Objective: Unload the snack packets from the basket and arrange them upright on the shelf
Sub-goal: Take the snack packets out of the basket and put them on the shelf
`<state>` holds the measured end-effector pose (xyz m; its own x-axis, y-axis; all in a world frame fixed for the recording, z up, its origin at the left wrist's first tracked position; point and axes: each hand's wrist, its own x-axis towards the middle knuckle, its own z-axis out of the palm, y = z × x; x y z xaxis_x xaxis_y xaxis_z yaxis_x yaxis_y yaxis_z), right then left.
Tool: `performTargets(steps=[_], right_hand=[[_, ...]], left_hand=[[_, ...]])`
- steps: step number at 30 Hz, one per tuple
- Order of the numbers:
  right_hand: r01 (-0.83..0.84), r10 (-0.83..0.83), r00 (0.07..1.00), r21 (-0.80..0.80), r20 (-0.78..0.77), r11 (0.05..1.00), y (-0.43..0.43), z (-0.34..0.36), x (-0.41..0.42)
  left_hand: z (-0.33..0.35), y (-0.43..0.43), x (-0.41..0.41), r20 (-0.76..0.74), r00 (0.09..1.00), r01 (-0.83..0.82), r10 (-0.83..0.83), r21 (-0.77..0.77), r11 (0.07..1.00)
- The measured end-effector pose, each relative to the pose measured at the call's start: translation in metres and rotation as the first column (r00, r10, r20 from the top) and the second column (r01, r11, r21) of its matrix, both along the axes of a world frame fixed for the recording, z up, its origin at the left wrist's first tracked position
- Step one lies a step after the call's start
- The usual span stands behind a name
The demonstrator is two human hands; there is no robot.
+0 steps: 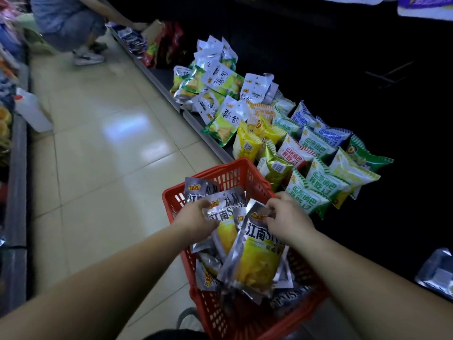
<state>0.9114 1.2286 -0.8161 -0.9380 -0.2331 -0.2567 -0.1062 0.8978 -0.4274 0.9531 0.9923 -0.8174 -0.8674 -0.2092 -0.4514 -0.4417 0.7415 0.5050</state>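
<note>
Over red basket point(230, 177): left hand point(193, 218) curled round fan of silver-yellow snack packets point(221, 217), right hand point(290, 218) pinching top edge of front packet point(257, 256). More packets lie loose in basket beneath. Just beyond, low shelf point(160, 82) holds green, blue, yellow bags point(316, 182), some upright, some toppled. Crouching person point(71, 23) far down aisle.

tiled floor point(98, 148) | white jug point(33, 111) at left | crouching person point(71, 23) up the aisle
</note>
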Motion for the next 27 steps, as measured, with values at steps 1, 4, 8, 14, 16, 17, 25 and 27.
performTargets(steps=[1, 4, 8, 14, 16, 17, 25, 27], right_hand=[[-0.048, 0.048, 0.999, 0.034, 0.006, 0.998, -0.005, -0.003, -0.008], [-0.184, 0.177, 0.978, 0.062, 0.114, 0.981, -0.019, -0.016, -0.025], [-0.261, 0.242, 0.954, 0.093, 0.174, 0.961, -0.019, -0.038, -0.039], [-0.229, 0.209, 0.961, 0.098, 0.179, 0.968, -0.010, -0.050, -0.046], [-0.251, 0.235, 0.964, 0.139, 0.122, 0.958, -0.013, -0.046, -0.042], [-0.274, 0.261, 0.960, 0.146, 0.100, 0.951, -0.014, -0.042, -0.040], [-0.299, 0.297, 0.945, -0.006, 0.136, 0.954, -0.012, -0.030, -0.042], [-0.269, 0.276, 0.957, -0.077, 0.095, 0.960, -0.013, -0.023, -0.041]], left_hand=[[-0.012, -0.003, 0.002, -0.040, 0.994, -0.099, 0.100, 0.033, 0.995], [-0.041, -0.011, 0.001, -0.065, 0.959, -0.265, 0.276, 0.146, 0.953], [-0.058, -0.015, -0.006, -0.024, 0.935, -0.317, 0.353, 0.385, 0.866], [-0.064, 0.014, -0.003, -0.135, 0.890, -0.324, 0.436, 0.487, 0.811], [-0.066, 0.027, 0.000, -0.167, 0.865, -0.343, 0.473, 0.491, 0.801], [-0.066, 0.031, 0.002, -0.192, 0.854, -0.348, 0.484, 0.480, 0.805], [-0.063, 0.041, 0.027, -0.328, 0.877, -0.230, 0.352, 0.356, 0.906], [-0.061, 0.038, 0.028, -0.362, 0.872, -0.224, 0.329, 0.303, 0.926]])
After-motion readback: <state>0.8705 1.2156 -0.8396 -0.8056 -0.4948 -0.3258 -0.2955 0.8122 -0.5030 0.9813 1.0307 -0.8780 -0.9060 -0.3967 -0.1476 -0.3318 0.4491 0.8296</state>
